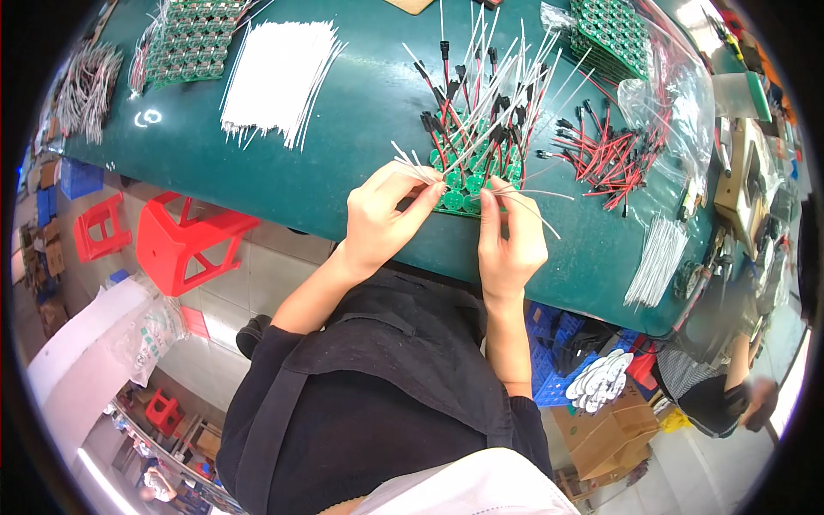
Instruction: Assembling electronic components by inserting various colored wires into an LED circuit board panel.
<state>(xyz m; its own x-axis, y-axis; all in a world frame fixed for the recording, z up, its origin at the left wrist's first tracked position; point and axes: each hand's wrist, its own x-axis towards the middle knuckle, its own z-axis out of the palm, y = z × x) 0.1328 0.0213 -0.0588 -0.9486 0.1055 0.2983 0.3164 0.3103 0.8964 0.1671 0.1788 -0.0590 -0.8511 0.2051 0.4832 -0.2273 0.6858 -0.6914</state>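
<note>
A panel of round green circuit boards (454,201) lies near the table's front edge. Red and black leads with black plugs (502,107) stand up from it, among many thin white wires (513,69). My left hand (384,210) is at the panel's left side, closed on several thin white wires (414,170) that fan out past the fingers. At the panel's right front corner my right hand (512,242) is pinched on thin white wires (545,194), their ends sticking out to the right. The fingertips hide where these wires meet the boards.
White wires lie in a wide stack (281,79) and a smaller bundle (657,262). Loose red-black leads (611,159) are piled right of the panel. More green panels (193,43) sit at the back. Red stools (184,245), a blue crate (549,356) and another person (699,386) are beyond the table.
</note>
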